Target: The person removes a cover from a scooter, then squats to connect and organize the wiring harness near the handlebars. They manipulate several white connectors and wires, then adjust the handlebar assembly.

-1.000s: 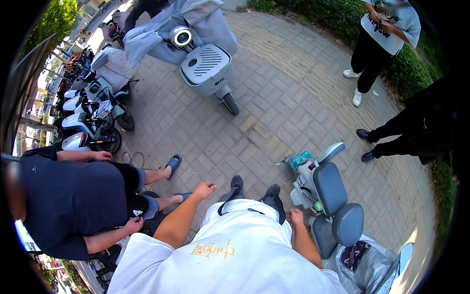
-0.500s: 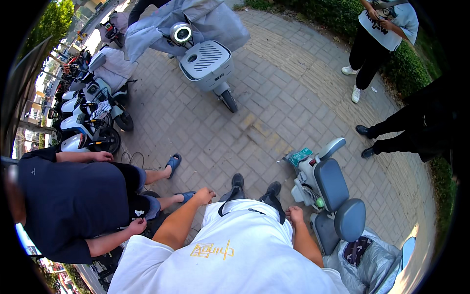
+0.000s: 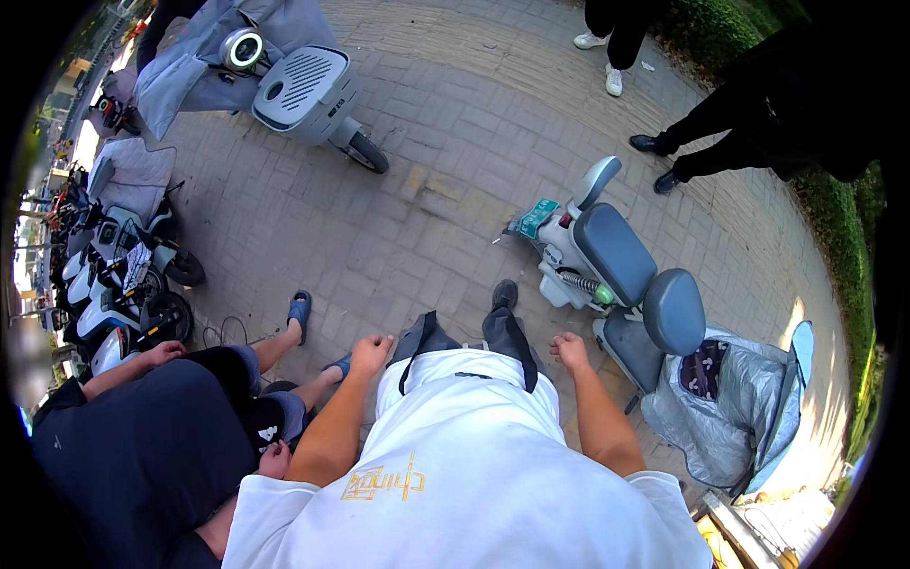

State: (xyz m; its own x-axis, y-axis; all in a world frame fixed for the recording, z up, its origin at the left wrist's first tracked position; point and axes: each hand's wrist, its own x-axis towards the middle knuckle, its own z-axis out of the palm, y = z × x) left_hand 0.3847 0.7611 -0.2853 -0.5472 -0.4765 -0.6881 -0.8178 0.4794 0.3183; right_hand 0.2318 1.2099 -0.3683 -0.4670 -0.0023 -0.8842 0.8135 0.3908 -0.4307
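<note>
My left hand (image 3: pixel 373 352) hangs by my left hip, its fingers loosely curled, and nothing shows in it. At my other hip my right hand (image 3: pixel 571 352) is also curled, with no object visible in it. Between them are my white T-shirt (image 3: pixel 464 446) and grey trousers (image 3: pixel 422 343) with dark straps. Nearest to my right hand is an electric scooter (image 3: pixel 616 254) with grey seats, a green plate and a spring shock. My right hand is apart from it. A silver cover (image 3: pixel 706 431) drapes over its front.
Close on my left sits a person in dark clothes (image 3: pixel 142 455). A grey scooter (image 3: pixel 303 90) with a lit headlamp stands ahead. Parked scooters (image 3: pixel 118 284) line the left. Two people stand at the far right, one in black trousers (image 3: pixel 711 142), beside a hedge (image 3: pixel 706 38). Paving (image 3: pixel 379 228) lies between.
My view has swung, so the scooter ahead sits further left and the one at my right higher. My hands are further forward. My right shoe stays visible; my left shoe no longer shows.
</note>
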